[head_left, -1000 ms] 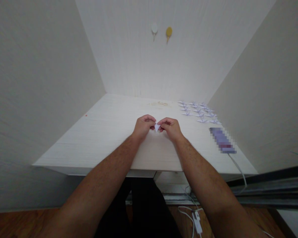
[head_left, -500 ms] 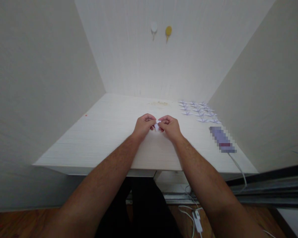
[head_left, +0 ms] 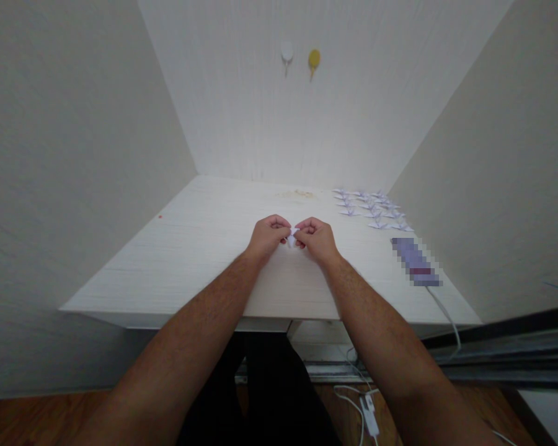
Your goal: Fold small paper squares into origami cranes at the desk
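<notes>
Between my two hands is a small piece of folded white paper (head_left: pixel 291 239), narrowing to a point toward me. My left hand (head_left: pixel 268 236) pinches its left side between thumb and fingers. On the right side, my right hand (head_left: pixel 317 238) grips it in the same way. Both hands are over the middle of the white desk (head_left: pixel 204 248). Fingers cover much of the paper, so its exact folds cannot be made out. Several folded paper cranes (head_left: pixel 376 208), pale and lilac-tinted, stand in rows at the back right of the desk.
A blurred-out purple phone-like object (head_left: pixel 415 261) lies at the right, with a white cable (head_left: pixel 444 306) running off the desk edge. Walls enclose the desk on three sides. White and yellow hooks (head_left: pixel 314 59) hang on the back wall. A white power strip (head_left: pixel 369 415) lies on the floor.
Both hands keep hold of the paper in nearly the same place. Less of the paper shows between the fingers now; the view has shifted very slightly.
</notes>
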`<state>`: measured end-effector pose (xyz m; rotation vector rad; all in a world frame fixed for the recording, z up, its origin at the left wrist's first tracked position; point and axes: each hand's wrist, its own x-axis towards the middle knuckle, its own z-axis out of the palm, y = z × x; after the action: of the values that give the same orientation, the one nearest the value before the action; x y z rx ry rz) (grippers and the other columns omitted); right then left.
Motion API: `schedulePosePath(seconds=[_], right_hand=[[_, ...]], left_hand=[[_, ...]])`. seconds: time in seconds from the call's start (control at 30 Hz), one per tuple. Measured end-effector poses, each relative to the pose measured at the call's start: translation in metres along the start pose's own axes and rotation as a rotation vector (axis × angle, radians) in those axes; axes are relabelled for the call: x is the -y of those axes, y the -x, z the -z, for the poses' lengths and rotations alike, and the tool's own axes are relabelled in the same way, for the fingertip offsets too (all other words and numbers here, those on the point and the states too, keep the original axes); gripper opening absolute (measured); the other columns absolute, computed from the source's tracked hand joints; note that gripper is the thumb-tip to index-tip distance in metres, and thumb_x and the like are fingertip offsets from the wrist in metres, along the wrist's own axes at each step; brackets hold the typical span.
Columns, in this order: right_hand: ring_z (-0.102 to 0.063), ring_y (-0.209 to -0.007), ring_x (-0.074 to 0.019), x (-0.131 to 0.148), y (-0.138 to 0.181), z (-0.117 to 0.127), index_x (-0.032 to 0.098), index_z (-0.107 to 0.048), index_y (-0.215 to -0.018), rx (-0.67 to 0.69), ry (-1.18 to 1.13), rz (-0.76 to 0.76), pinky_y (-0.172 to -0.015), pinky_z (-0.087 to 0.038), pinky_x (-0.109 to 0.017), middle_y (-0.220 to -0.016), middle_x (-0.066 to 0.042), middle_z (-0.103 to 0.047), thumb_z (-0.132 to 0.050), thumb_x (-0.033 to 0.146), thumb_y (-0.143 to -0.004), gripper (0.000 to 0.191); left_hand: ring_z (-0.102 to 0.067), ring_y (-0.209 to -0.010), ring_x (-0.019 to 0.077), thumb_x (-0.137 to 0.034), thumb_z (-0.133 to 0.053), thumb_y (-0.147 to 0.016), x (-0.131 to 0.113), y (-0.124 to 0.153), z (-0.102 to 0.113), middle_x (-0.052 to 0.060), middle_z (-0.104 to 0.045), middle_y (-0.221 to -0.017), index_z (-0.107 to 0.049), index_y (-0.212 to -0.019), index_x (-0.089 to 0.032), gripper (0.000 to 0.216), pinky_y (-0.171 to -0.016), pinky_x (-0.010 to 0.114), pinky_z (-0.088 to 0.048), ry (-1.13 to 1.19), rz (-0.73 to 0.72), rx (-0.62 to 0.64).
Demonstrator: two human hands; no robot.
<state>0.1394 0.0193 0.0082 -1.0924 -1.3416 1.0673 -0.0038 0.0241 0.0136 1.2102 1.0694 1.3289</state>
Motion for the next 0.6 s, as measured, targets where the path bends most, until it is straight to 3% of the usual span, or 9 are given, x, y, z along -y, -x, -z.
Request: schedulePosePath(seconds=[0.4,0.6], right_hand=[[-0.059,-0.045,-0.0121,0.0005,-0.0004,0.0013,0.016,-0.062,-0.078,0.059,-0.156,-0.079,-0.045,-0.05,-0.023,-0.054,0.0,-0.066,-0.069,0.024,-0.061,0.02],[-0.06,-0.045,-0.012,-0.0007,-0.0011,0.002,0.015,-0.062,-0.07,0.036,-0.096,-0.12,-0.046,-0.051,-0.023,-0.056,-0.003,-0.067,-0.07,0.028,-0.064,0.016]], left_hand=[[-0.052,-0.05,0.0093,-0.015,-0.067,-0.058,0.0038,-0.0024,0.0038,-0.002,-0.06,-0.056,-0.063,-0.071,-0.016,0.014,-0.049,0.02,-0.037,-0.106,-0.078,-0.003],[-0.052,-0.055,0.0094,-0.016,-0.065,-0.06,0.0025,-0.001,0.0047,-0.002,-0.061,-0.061,-0.065,-0.071,-0.016,0.011,-0.051,0.02,-0.037,-0.23,-0.184,-0.003]])
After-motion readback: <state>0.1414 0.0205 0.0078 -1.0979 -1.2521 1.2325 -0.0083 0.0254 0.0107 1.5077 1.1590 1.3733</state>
